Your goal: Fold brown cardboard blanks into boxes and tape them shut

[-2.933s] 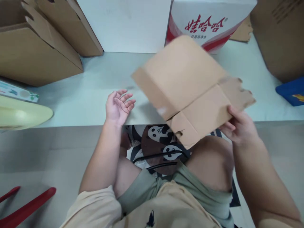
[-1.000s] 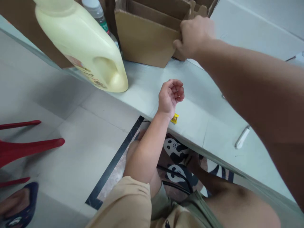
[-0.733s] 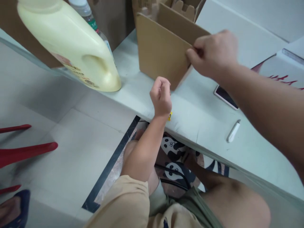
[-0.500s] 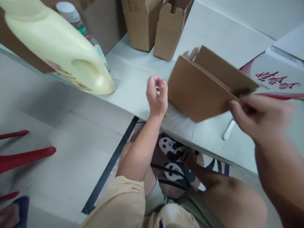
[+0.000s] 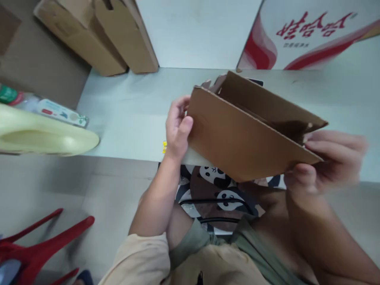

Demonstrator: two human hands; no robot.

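A brown cardboard box (image 5: pixel 237 134) is tilted above the front edge of the pale table (image 5: pixel 127 114), its upper side open and dark inside. My left hand (image 5: pixel 178 130) grips its left end, thumb on the near panel and the other fingers partly hidden behind the corner. At the right end, my right hand (image 5: pixel 329 158) pinches the near panel's corner, thumb underneath and fingertips by the opening. The right hand is slightly blurred. A small yellow item (image 5: pixel 164 147) lies on the table beside my left wrist.
Two cardboard boxes (image 5: pixel 130 39) stand at the back left. A pale yellow jug (image 5: pixel 50 134) and a clear bottle (image 5: pixel 29 102) are at the left. A white and red printed carton (image 5: pixel 297 35) stands at the back right. A red stool (image 5: pixel 38 253) is on the floor.
My left hand has moved from beside the box onto its left end. The box now sits between both hands, its opening turned more toward me. The camera view has turned and shifted right.
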